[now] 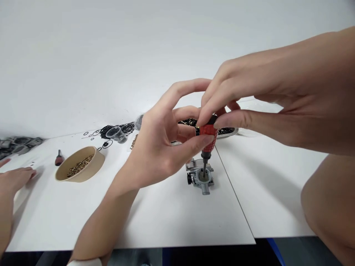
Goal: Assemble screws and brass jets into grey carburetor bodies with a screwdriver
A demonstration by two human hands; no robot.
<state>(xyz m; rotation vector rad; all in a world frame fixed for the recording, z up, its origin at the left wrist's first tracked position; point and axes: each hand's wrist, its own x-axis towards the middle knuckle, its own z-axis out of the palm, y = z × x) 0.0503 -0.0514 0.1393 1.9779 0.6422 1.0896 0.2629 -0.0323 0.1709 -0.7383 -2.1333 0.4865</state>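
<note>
— Two hands on it? 
— Yes: left hand [163,144] and right hand [249,103] pinch the red screwdriver [208,137], upright, tip down in the grey metal part [201,177] on the white table [166,221].
— Nearby? 
— Paper bowl [80,164] left; another person's hand [13,177] beyond.

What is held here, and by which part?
Both the left hand and right hand hold a screwdriver by its red handle; its tip stands in the metal part.

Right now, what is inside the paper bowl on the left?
The paper bowl holds a heap of small brass-coloured metal parts. Its near wall hides the bottom, so how deep the heap goes cannot be seen.
</note>
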